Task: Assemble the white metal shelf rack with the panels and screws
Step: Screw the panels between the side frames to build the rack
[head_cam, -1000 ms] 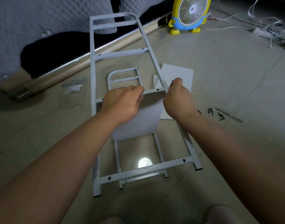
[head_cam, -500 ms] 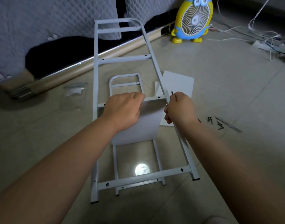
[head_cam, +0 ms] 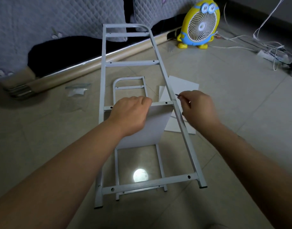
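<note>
Plastic bag (head_cam: 77, 90) on the floor, well left of the fingers. Left hand (head_cam: 130, 113) - fingers curled over the top edge of the white panel (head_cam: 153, 126), holding it against a crossbar of the side frame (head_cam: 132, 63). Right hand (head_cam: 198, 108), just right of the frame's rail, fingertips closed narrowly on a dark screw (head_cam: 177, 95) - spare panels (head_cam: 185, 85) beneath, fan (head_cam: 200, 25) beyond.

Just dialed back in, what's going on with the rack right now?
A person is partway through fitting a shelf. The left hand holds the white panel up against a crossbar of the side frame, fingers curled over the panel's top. The right hand pinches a dark screw just beside the frame's right rail, near the crossbar's open screw hole; it isn't in yet. A second frame and spare panels lie on the floor.
</note>
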Motion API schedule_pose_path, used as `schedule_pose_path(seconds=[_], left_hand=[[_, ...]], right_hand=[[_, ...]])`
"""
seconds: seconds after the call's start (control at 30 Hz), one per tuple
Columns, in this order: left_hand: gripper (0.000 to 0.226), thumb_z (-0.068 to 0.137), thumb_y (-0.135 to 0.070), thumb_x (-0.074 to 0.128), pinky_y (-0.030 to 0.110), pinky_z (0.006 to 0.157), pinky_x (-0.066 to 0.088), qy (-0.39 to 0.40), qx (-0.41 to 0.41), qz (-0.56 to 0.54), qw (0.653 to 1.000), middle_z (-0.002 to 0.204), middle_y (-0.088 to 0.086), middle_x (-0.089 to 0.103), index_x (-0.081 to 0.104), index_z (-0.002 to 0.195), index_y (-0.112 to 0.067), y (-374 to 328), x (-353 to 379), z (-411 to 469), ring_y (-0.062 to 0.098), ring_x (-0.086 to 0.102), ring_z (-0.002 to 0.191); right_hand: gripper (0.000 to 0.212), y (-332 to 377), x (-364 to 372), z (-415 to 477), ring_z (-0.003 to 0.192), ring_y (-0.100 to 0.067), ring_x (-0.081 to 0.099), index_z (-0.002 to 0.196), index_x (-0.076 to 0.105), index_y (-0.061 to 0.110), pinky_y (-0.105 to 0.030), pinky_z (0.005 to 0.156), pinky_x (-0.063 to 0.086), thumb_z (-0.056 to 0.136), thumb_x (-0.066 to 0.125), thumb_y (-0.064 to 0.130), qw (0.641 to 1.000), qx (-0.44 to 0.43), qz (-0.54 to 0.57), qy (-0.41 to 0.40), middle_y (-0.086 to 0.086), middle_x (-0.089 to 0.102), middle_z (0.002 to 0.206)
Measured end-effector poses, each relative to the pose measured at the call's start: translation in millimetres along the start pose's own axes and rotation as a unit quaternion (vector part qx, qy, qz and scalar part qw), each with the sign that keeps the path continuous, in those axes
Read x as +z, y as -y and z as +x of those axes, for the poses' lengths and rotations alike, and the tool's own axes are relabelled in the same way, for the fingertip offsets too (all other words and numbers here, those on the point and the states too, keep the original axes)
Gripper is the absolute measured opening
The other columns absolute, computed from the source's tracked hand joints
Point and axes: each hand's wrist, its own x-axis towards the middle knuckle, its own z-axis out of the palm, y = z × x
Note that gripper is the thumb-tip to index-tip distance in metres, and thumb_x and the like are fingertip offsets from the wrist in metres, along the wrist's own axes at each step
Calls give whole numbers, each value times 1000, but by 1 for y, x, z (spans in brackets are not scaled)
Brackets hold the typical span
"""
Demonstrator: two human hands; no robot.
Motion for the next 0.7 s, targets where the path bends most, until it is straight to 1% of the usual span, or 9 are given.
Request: schedule_pose_path(seconds=[0.1,0.2,0.27,0.33,0.4,0.5,0.57,0.7], left_hand=[[24,93,-11,38,29,63,22,4,6,5,1000,106,8,56,48,114,-10,-2,-2,0,25,51,89],[26,93,-12,38,29,65,21,-17,8,-20,1000,108,9,57,50,116,-9,-2,-2,-2,26,51,92],[25,94,-12,39,29,66,21,-31,8,-44,999,107,11,57,52,115,-8,-3,-3,-3,27,51,91],[23,95,-13,39,28,67,21,-27,0,-48,998,108,9,55,50,115,-10,-3,-4,-3,23,47,87],[21,96,-14,38,26,68,21,-17,-8,-36,999,108,6,52,47,114,-13,-4,-2,-3,19,42,85],[19,97,-17,37,25,68,23,-8,-15,-33,999,107,2,51,45,114,-15,-4,-2,-1,14,35,81],[18,97,-18,36,25,69,25,-9,-17,-41,999,106,2,51,46,112,-15,-4,-2,0,12,35,80],[18,97,-18,36,25,68,23,-6,-25,-44,999,105,3,51,47,111,-14,-4,-4,-2,13,34,80]], right_hand=[[23,-4,-19,8,77,-35,58,91,67,-3,-35,67,41,92,45,5,996,-75,-55,14,-22,61,78],[23,1,-25,13,82,-37,55,95,69,-3,-33,68,38,89,47,0,987,-124,-95,29,-25,60,85],[25,7,-25,14,86,-36,55,100,69,-1,-32,70,39,90,46,2,980,-144,-127,48,-23,59,91],[29,10,-25,17,92,-32,55,107,67,4,-30,74,40,92,42,6,972,-151,-160,79,-19,60,98],[31,14,-27,19,95,-29,55,109,66,7,-28,76,40,92,41,7,964,-158,-184,106,-15,61,101],[30,18,-29,20,99,-29,56,113,62,8,-29,79,41,90,44,7,959,-182,-180,118,-14,63,104],[26,18,-30,19,96,-29,57,110,63,7,-30,78,41,90,46,7,960,-194,-171,112,-14,64,102],[22,16,-28,21,87,-33,57,93,70,-1,-34,73,43,86,49,1,959,-210,-157,106,-18,64,90]])
